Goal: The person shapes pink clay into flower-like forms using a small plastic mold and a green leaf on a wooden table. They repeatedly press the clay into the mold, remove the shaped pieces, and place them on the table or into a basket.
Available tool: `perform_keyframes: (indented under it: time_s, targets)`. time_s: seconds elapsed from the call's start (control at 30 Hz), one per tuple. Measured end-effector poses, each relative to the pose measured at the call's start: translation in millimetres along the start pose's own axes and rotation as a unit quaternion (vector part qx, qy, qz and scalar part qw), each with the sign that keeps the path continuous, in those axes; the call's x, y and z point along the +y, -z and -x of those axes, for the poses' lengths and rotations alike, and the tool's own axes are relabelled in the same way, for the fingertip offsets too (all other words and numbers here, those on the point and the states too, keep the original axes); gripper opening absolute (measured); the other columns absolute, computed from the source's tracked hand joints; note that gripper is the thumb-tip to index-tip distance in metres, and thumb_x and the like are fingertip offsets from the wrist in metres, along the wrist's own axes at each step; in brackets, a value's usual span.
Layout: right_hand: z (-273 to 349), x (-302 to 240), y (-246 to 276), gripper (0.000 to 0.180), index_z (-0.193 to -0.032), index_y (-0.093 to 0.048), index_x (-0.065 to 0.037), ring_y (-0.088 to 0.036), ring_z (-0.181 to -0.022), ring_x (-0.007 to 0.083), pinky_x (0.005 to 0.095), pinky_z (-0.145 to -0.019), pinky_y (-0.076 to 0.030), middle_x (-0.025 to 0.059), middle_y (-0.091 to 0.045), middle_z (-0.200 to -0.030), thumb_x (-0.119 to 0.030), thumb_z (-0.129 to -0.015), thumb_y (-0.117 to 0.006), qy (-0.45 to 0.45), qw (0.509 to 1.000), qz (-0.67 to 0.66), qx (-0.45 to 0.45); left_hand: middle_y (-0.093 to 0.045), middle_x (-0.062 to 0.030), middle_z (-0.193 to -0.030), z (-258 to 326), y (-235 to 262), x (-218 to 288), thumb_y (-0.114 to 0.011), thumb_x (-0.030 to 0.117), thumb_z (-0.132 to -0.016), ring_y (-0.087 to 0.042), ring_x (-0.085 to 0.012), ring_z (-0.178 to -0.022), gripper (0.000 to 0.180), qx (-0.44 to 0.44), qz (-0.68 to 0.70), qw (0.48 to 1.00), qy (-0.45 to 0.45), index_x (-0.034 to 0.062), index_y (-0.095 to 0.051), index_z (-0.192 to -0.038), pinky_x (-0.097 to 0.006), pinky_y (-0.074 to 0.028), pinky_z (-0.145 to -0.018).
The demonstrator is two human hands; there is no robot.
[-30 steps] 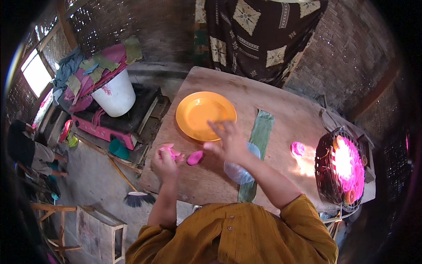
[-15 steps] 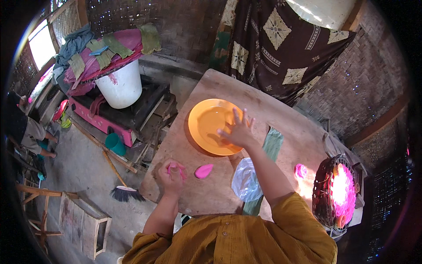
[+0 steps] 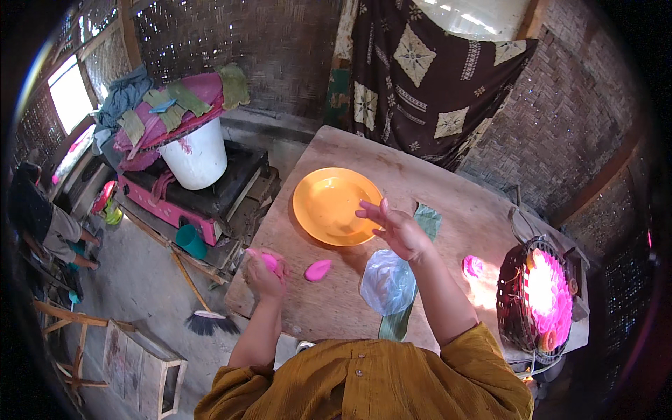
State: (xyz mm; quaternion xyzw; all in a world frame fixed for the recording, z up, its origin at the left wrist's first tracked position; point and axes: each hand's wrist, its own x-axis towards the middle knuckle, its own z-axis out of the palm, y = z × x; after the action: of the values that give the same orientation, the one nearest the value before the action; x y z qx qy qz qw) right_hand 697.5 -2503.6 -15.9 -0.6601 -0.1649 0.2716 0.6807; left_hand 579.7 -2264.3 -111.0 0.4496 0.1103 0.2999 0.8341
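My left hand is closed around a small pink lump above the table's left front edge. To its right, a smooth pink leaf-shaped piece lies on the wooden table. My right hand is open, fingers spread and holding nothing, just beyond the right rim of an orange plate. The plate looks wet and shiny inside. A clear plastic sheet or bag lies below that hand, partly over a long green leaf strip. The right forearm hides part of the table behind it.
On the right, a dark woven basket holds bright pink pieces; a pink round piece sits beside it. At left stand a pink stove with a white bucket, a teal cup and a broom. Another person is far left.
My right hand has lifted off the plate and moved right and toward me. The left hand has turned slightly, showing more of the pink lump. The view has shifted a little.
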Motion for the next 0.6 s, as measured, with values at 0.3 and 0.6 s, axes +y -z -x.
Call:
perform_keyframes:
  time_s: [0.3, 0.6]
  targets:
    - [7.5, 67.1, -18.2, 0.041, -0.123, -0.056, -0.015, -0.003, -0.139, 0.0369, 0.0631, -0.106, -0.01, 0.0088, -0.02, -0.149, -0.034, -0.088, -0.052, 0.133, 0.667, 0.719, 0.144, -0.037, -0.0012, -0.047, 19.8, -24.5, 4.5, -0.028, 0.055, -0.095, -0.034, -0.0112, -0.034, 0.055, -0.057, 0.034, 0.998, 0.006, 0.0077, -0.044, -0.07, -0.027, -0.033, -0.035]
    - [0.3, 78.6, 7.3, 0.029, -0.102, -0.066, -0.011, -0.015, -0.137, 0.0298, 0.0595, -0.109, -0.01, 0.0031, -0.038, -0.138, -0.024, -0.084, -0.047, 0.325, 0.504, 0.795, 0.094, -0.034, 0.0022, -0.046, 36.3, -26.9, 34.0, -0.028, 0.059, -0.093, -0.025, -0.0083, -0.033, 0.054, -0.058, 0.021, 0.998, 0.019, 0.0127, -0.042, -0.069, -0.022, -0.028, -0.037]
